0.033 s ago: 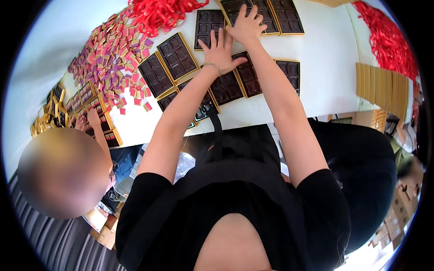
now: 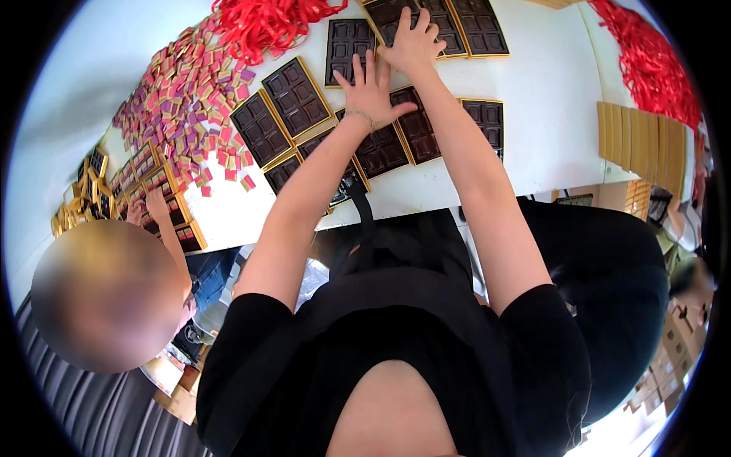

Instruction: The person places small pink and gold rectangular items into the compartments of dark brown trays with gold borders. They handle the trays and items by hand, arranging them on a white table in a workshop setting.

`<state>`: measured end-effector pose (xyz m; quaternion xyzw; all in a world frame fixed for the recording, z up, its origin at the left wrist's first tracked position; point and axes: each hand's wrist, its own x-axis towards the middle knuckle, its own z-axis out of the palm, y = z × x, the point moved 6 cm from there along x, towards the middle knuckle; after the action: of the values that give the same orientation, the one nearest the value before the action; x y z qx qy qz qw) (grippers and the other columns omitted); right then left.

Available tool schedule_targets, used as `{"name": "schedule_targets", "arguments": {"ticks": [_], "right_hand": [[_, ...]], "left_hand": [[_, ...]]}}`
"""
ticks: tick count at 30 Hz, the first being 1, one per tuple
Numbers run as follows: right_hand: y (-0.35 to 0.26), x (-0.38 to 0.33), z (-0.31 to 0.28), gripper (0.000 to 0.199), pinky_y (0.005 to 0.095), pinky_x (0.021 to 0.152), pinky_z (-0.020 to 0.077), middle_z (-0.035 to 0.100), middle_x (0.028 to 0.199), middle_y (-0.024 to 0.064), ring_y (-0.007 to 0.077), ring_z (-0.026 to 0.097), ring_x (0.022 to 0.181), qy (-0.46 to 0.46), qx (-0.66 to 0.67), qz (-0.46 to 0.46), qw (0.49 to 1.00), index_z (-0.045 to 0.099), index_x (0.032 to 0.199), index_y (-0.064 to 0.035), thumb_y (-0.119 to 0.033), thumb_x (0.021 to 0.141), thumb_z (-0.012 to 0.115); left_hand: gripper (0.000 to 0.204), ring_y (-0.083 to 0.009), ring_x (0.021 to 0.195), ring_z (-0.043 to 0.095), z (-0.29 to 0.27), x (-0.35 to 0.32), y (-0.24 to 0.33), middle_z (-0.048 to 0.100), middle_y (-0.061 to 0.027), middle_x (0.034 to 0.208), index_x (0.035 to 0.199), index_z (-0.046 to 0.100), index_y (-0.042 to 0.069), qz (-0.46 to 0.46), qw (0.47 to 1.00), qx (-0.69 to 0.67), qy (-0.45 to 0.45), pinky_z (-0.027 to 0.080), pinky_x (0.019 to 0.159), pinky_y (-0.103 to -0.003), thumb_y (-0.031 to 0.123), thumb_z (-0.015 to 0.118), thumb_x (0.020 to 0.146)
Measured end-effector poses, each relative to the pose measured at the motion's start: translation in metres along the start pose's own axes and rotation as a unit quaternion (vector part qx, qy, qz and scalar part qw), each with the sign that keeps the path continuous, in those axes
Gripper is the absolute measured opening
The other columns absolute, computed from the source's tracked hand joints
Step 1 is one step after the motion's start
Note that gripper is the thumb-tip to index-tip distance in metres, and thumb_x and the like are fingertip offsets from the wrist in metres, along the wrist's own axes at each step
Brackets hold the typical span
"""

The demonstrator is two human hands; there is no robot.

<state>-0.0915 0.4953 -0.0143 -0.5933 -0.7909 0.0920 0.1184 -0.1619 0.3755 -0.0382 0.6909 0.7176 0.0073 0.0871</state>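
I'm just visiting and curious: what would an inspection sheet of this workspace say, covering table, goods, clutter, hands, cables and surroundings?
Surface: white table, partly covered with goods.
Job's things: dark, gold-edged compartment trays under and around both hands.
Clutter: loose small pink, purple and gold pieces at left; red strips heaped beyond; a second red heap far right.
Grippers: bare hands; left hand spread over trays, contact unclear; right hand spread over a far tray.
Cables: nothing seen for certain; a black strap at the near edge.
Surroundings: co-worker's hand by filled trays; brown boxes lower right.
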Motion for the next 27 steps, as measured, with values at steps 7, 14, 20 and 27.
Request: {"name": "schedule_targets", "arguments": {"ticks": [7,14,20,27], "right_hand": [[0.021,-0.069,-0.009,0.091,0.0539,0.097,0.0398,0.036,0.142,0.0208,0.0390,0.045,0.127,-0.001,0.276,-0.027,0.961,0.044,0.140,-0.0053,-0.045,0.064,0.075],[-0.021,-0.038,0.022,0.086,0.0644,0.101,0.0302,0.031,0.151,0.0211,0.0394,0.032,0.137,-0.002,0.014,-0.046,0.999,0.041,0.144,-0.0069,-0.059,0.079,0.064],[0.012,-0.069,-0.010,0.076,0.0769,0.101,0.0176,0.028,0.155,0.0201,0.0459,0.022,0.142,0.043,-0.008,-0.123,0.991,0.037,0.149,-0.0238,-0.067,0.088,0.049],[0.034,-0.048,0.033,0.067,0.0793,0.100,0.0149,0.026,0.157,0.0145,0.0447,0.020,0.143,-0.042,-0.126,-0.127,0.983,0.037,0.148,-0.0292,-0.066,0.092,0.040]], "left_hand": [[0.125,-0.0401,0.149,-0.003,0.008,-0.044,-0.024,-0.003,-0.0293,0.159,0.156,0.010,0.009,-0.100,0.992,-0.023,-0.074,0.005,0.107,-0.072,0.084,0.056,0.068],[0.129,-0.0457,0.147,0.002,0.005,-0.047,-0.038,0.003,-0.0316,0.157,0.152,0.013,-0.003,-0.100,0.980,-0.145,0.089,0.008,0.113,-0.065,0.079,0.064,0.066],[0.099,-0.0437,0.148,0.004,-0.013,-0.158,-0.127,0.008,-0.0209,0.161,0.155,0.022,0.018,-0.192,0.977,0.024,0.087,0.004,0.103,-0.076,0.072,0.056,0.080],[0.082,-0.0481,0.145,0.011,0.011,-0.159,-0.132,0.014,-0.0160,0.161,0.152,0.029,0.034,-0.197,0.978,0.047,0.056,0.011,0.103,-0.078,0.074,0.048,0.083]]}}
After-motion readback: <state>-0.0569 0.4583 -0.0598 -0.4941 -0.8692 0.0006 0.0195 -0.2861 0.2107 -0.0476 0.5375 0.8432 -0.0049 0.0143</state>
